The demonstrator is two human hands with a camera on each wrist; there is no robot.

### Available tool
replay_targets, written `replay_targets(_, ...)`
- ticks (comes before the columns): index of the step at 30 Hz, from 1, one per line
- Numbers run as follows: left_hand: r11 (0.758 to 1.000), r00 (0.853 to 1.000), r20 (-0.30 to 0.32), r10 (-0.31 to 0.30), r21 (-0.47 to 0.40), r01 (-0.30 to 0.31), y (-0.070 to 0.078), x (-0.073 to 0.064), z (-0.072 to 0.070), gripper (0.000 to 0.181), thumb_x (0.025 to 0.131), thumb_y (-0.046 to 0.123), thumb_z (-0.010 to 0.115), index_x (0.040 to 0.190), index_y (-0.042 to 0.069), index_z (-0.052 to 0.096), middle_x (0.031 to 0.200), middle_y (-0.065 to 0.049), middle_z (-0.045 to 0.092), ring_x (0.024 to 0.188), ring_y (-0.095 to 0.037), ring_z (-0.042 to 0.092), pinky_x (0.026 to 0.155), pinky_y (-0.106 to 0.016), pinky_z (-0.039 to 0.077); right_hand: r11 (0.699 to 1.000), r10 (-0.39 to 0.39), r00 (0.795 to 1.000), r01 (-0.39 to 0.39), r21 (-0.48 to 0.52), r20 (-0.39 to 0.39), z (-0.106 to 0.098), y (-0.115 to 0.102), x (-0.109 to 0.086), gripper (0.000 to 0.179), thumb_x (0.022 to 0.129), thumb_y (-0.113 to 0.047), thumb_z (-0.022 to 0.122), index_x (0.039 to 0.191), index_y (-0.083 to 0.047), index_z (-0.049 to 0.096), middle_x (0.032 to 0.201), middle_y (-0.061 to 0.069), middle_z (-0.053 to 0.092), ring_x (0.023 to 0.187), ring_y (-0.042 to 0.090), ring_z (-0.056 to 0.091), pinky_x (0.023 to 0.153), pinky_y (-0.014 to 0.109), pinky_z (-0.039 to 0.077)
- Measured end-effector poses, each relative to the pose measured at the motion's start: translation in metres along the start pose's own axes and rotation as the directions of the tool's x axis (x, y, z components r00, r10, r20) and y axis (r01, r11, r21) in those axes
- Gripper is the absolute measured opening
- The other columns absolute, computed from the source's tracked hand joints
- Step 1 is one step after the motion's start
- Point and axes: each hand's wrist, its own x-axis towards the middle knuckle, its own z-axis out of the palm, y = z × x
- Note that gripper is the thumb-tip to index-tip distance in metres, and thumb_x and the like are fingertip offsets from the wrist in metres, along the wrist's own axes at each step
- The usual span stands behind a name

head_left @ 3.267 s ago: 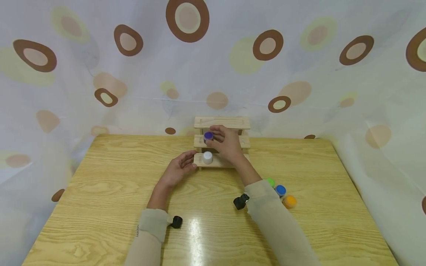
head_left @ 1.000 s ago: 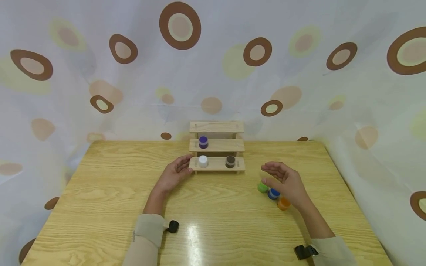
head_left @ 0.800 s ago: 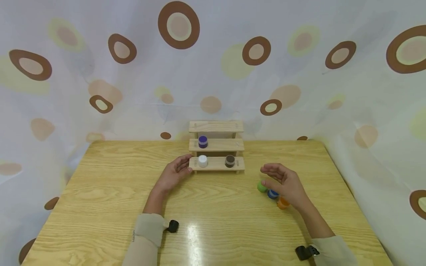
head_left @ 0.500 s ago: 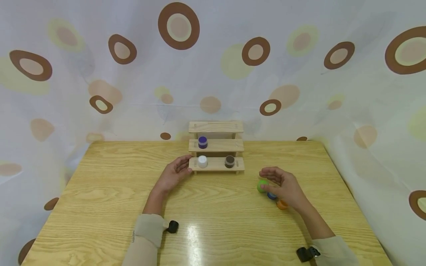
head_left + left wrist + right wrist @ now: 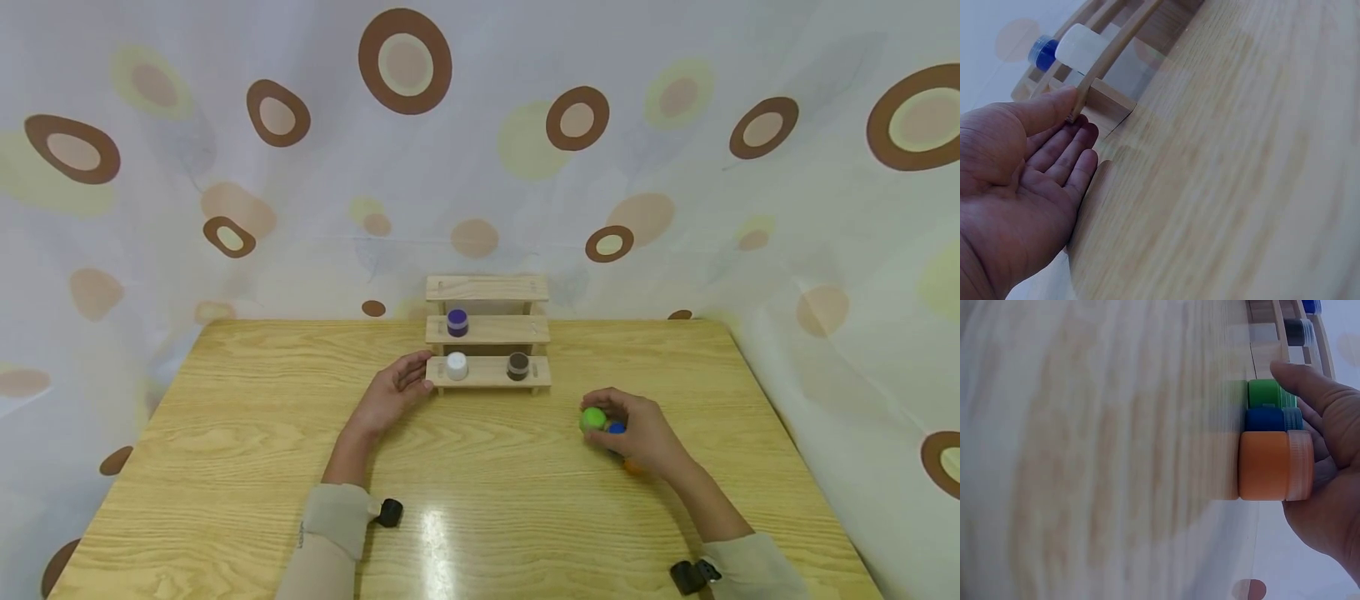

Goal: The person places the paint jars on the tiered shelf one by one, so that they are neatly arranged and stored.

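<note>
My right hand (image 5: 637, 429) curves over a row of small paint jars on the table. Its thumb and fingers are around the green paint jar (image 5: 592, 420), on opposite sides. Under the palm sit the blue paint jar (image 5: 1266, 418) and the orange paint jar (image 5: 1265, 465), partly hidden in the head view. My left hand (image 5: 392, 393), fingers loosely extended, rests at the left end of a three-step wooden rack (image 5: 487, 372), thumb tip against the lowest shelf's end (image 5: 1088, 84). That shelf bears a white jar (image 5: 457, 366) and a dark brown jar (image 5: 517, 366); a purple jar (image 5: 457, 322) stands on the middle shelf.
The rack stands at the back edge of the wood-grain table (image 5: 487, 517), before a spotted curtain (image 5: 480, 150). Its top shelf (image 5: 487, 288) rises behind the others. Black wrist cameras (image 5: 389, 512) sit at both sleeves.
The right hand released the purple jar on the middle shelf, moved right to the loose jars, then lowered and closed in around the green one. The left hand stayed at the rack.
</note>
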Motion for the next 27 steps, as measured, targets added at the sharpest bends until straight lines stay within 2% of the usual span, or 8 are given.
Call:
replay_targets(6, 1.0, 1.0, 0.001, -0.001, 0.006, 0.001, 0.003, -0.002, -0.001, 0.059, 0.106, 0.004, 0.065, 0.16, 0.002, 0.042, 0.163, -0.017, 0.044, 0.153, -0.033, 0.04, 0.121, -0.034, 0.043, 0.999, 0.033, 0.999, -0.033, 0.03, 0.002, -0.002, 0.001, -0.002, 0.044, 0.089, -0.009, 0.087, 0.129, -0.009, 0.071, 0.123, 0.007, 0.074, 0.112, 0.032, 0.073, 0.087, 0.028, 0.063)
replay_targets(15, 1.0, 1.0, 0.003, 0.004, -0.002, -0.004, 0.002, 0.0, -0.003, 0.059, 0.106, 0.005, 0.065, 0.16, 0.002, 0.042, 0.163, -0.017, 0.045, 0.153, -0.032, 0.041, 0.119, -0.031, 0.044, 0.999, 0.029, 1.0, -0.029, 0.041, 0.003, -0.002, -0.003, 0.0, 0.043, 0.09, -0.011, 0.086, 0.13, -0.008, 0.071, 0.123, 0.008, 0.074, 0.112, 0.03, 0.073, 0.086, 0.025, 0.063)
replay_targets(23, 1.0, 1.0, 0.011, -0.011, -0.009, 0.011, -0.001, -0.001, -0.002, 0.059, 0.106, 0.006, 0.065, 0.16, 0.003, 0.042, 0.162, -0.018, 0.045, 0.152, -0.035, 0.041, 0.119, -0.035, 0.046, 0.998, 0.011, 1.0, -0.011, 0.063, -0.007, -0.005, -0.009, 0.0, 0.042, 0.091, -0.009, 0.085, 0.13, -0.006, 0.07, 0.124, 0.01, 0.074, 0.115, 0.032, 0.073, 0.091, 0.031, 0.064)
replay_targets(27, 1.0, 1.0, 0.004, -0.009, -0.006, 0.009, -0.001, -0.001, -0.001, 0.059, 0.106, 0.006, 0.065, 0.16, 0.003, 0.042, 0.163, -0.019, 0.045, 0.152, -0.035, 0.041, 0.119, -0.035, 0.046, 0.998, -0.011, 1.0, 0.012, 0.063, -0.011, -0.007, -0.013, 0.003, 0.042, 0.091, -0.01, 0.085, 0.13, -0.009, 0.071, 0.127, 0.01, 0.073, 0.119, 0.033, 0.072, 0.091, 0.035, 0.064)
